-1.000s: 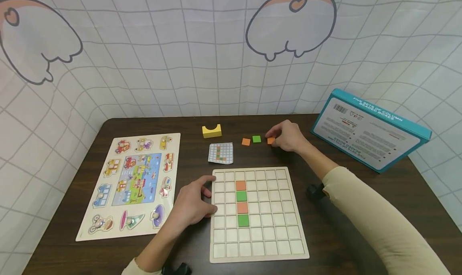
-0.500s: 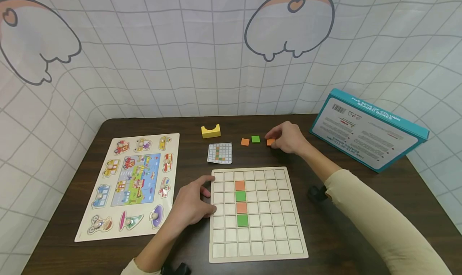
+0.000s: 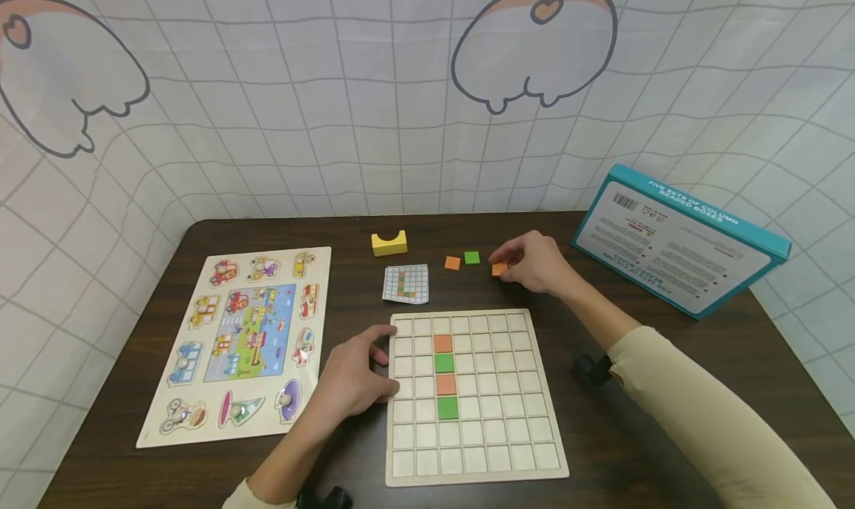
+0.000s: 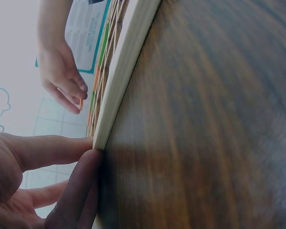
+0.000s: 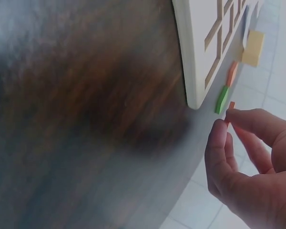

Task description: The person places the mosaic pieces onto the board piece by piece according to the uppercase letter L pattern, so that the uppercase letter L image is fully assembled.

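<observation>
Pinching an orange tile between thumb and fingertips, the right hand hovers low over the dark worktop, beyond the far right corner of the wooden grid board; grip grasping that tile, which sits just off the surface or on it, cannot tell which

Left hand: resting on the worktop at the board's left edge, straight fingers touching the rim, grip released, nothing held; the wrist view shows fingertips against the board's side

Grid board: lying flat, near centre; one column holds four tiles from the second row down, orange, green, orange, green

Loose tiles: one orange and one green, side by side on the worktop, just left of the held tile

Pattern card: small, printed grid, lying just beyond the board's far edge

Yellow block: arched notch uppermost, behind the card

Picture puzzle: vehicle pieces with pegs, flat at the left side

Teal box: printed back showing, at the far right, propped at a slant
</observation>
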